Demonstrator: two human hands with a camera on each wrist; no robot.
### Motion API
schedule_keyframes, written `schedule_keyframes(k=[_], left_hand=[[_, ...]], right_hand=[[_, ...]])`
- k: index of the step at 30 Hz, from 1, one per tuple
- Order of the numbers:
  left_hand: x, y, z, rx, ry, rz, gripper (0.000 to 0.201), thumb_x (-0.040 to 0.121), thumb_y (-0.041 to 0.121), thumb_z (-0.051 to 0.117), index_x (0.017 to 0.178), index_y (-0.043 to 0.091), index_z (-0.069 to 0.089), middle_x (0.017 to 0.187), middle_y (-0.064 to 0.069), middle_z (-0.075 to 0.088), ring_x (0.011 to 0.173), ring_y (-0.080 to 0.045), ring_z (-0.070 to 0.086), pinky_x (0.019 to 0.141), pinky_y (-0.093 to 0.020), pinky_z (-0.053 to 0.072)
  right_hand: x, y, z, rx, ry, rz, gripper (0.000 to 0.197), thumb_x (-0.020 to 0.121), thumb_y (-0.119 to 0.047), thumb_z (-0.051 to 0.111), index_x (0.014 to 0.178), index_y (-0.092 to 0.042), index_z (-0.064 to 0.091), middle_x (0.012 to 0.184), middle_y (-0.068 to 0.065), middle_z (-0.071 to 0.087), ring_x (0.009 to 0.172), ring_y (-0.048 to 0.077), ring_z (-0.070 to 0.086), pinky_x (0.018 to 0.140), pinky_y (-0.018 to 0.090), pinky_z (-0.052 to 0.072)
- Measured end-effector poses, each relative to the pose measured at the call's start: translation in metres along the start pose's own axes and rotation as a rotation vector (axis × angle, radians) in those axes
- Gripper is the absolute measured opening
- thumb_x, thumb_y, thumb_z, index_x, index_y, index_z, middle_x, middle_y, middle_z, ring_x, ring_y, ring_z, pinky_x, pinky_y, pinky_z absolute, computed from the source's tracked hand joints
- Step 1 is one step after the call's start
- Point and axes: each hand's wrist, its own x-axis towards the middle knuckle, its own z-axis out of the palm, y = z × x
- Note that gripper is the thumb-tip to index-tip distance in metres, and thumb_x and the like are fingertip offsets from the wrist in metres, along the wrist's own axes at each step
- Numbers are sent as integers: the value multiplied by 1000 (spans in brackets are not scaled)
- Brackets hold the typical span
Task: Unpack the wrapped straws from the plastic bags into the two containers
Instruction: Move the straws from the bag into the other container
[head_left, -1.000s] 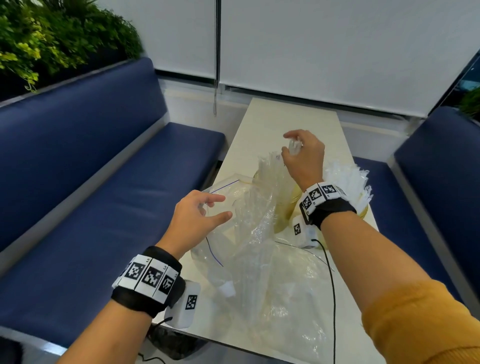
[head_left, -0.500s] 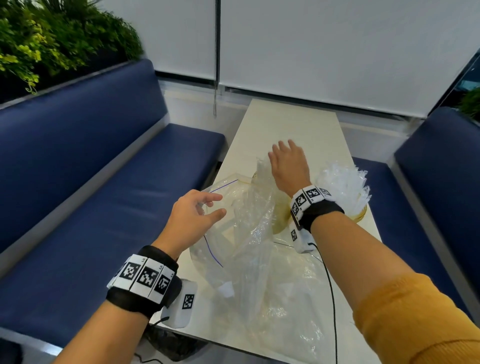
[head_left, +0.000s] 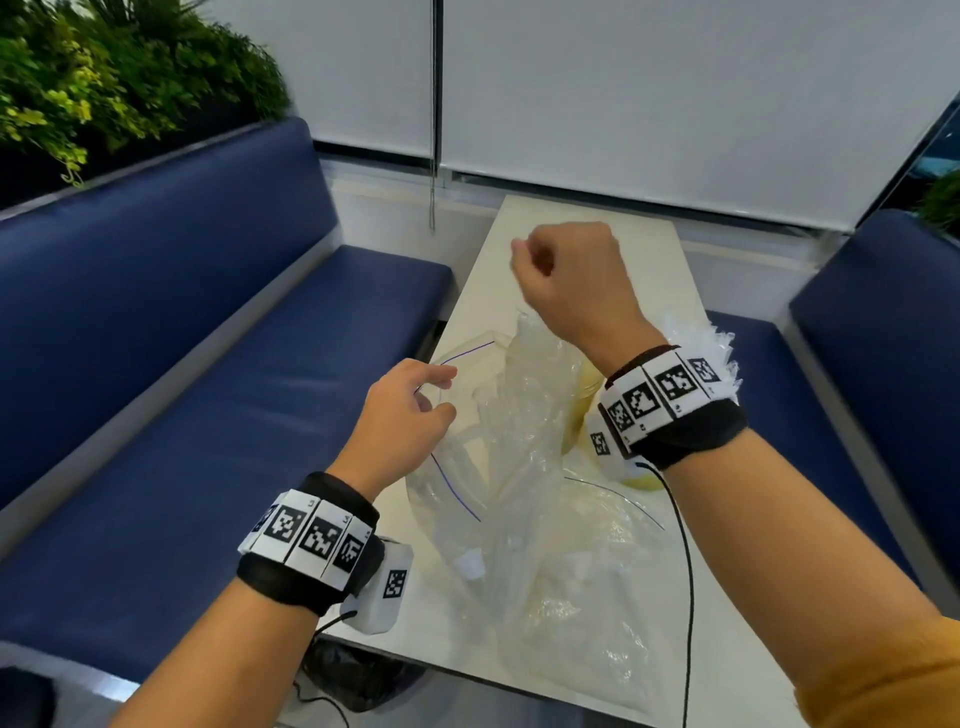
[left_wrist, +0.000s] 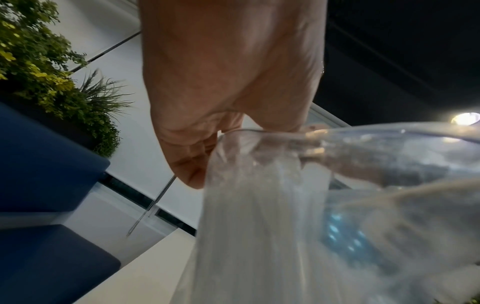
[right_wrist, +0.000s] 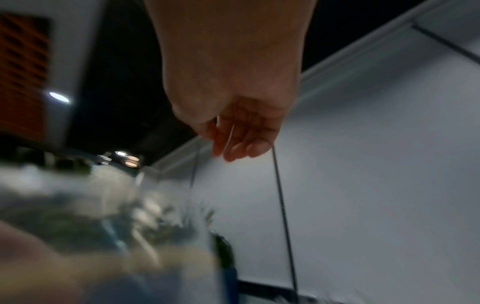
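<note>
My right hand (head_left: 571, 283), flat over the straws a moment ago, has lifted toward upper centre, fingers curled, empty; my left hand (head_left: 402, 415) pinches the clear zip-top plastic bag (head_left: 467, 467) open: another handful follows, I judge.

I see 1 clear plastic bag (head_left: 498, 415) with a thin blue line near its mouth standing open at the worktop's left edge, with wrapped straws (head_left: 524, 374) poking up from it at a slant. A second clear bag (head_left: 587, 613) lies crumpled and flat on the near part of the worktop. Behind them, a yellowish container (head_left: 582, 405) shows partly. To its right, a bunch of white wrapped straws (head_left: 701, 338) stands upright, its container hidden.
</note>
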Motion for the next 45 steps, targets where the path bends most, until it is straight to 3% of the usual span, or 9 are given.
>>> schedule_keyframes(k=[4, 8, 15, 20, 27, 33, 39, 41, 45], left_hand=[[-2, 9, 3, 10, 9, 50, 42, 87, 1, 60, 126, 17, 66, 119, 5, 64, 98, -21, 63, 74, -6, 41], [-5, 12, 6, 3, -18, 100, 49, 86, -8, 54, 128, 13, 66, 120, 4, 64, 97, -26, 63, 72, 2, 40], [-9, 9, 6, -49, -48, 114, 51, 88, -11, 50, 128, 17, 66, 123, 6, 65, 99, -13, 59, 74, 6, 37], [-11, 9, 5, -38, -21, 106, 48, 89, -10, 52, 123, 21, 66, 123, 9, 64, 97, 5, 55, 73, 9, 34], [-14, 13, 5, -29, -12, 108, 43, 85, 5, 67, 125, 21, 65, 121, 11, 63, 101, -15, 61, 74, 2, 39], [-17, 16, 15, -27, -77, 83, 71, 68, 44, 88, 130, 27, 60, 118, 14, 56, 106, 0, 55, 86, -12, 41], [-15, 24, 32, -125, -76, 75, 94, 42, 70, 90, 121, 35, 52, 124, 17, 52, 116, -4, 52, 99, -33, 48], [-13, 25, 38, -202, -65, 56, 100, 45, 62, 92, 129, 34, 46, 130, 19, 53, 122, -3, 50, 101, -32, 47], [-13, 22, 43, -326, 2, 2, 51, 68, 37, 87, 110, 28, 59, 104, 13, 70, 102, -4, 65, 85, -27, 56]], right_hand=[[-22, -39, -5, -166, -674, -17, 42, 88, -27, 56, 50, -13, 47, 54, 12, 42, 53, 26, 41, 54, 31, 44], [-53, -38, 15, -338, -935, -92, 28, 96, -28, 51, 111, -18, 73, 117, 8, 67, 104, 28, 64, 88, 39, 54], [-72, -31, 35, -675, -992, -249, 49, 101, -54, 38, 135, -26, 58, 133, 3, 59, 126, 27, 47, 104, 45, 36], [-75, -33, 36, -705, -938, -263, 35, 102, -41, 48, 117, -14, 66, 113, 6, 66, 102, 28, 65, 72, 33, 38], [-72, -33, 23, -646, -877, -252, 34, 105, -29, 44, 114, -7, 67, 112, 12, 67, 98, 31, 67, 68, 31, 38], [-41, -62, -18, -649, -723, -271, 28, 102, -20, 46, 114, -7, 68, 111, 13, 65, 96, 32, 66, 67, 31, 37], [-18, -105, -39, -608, -599, -353, 19, 96, -10, 48, 78, -11, 50, 65, 0, 27, 59, 21, 38, 62, 33, 38], [-18, -115, -36, -594, -586, -395, 26, 96, -8, 47, 72, -12, 39, 64, 0, 24, 51, 17, 28, 61, 33, 37], [-21, -106, -24, -421, -492, -326, 31, 101, -34, 49, 78, -14, 52, 66, -2, 36, 66, 22, 46, 60, 32, 36]])
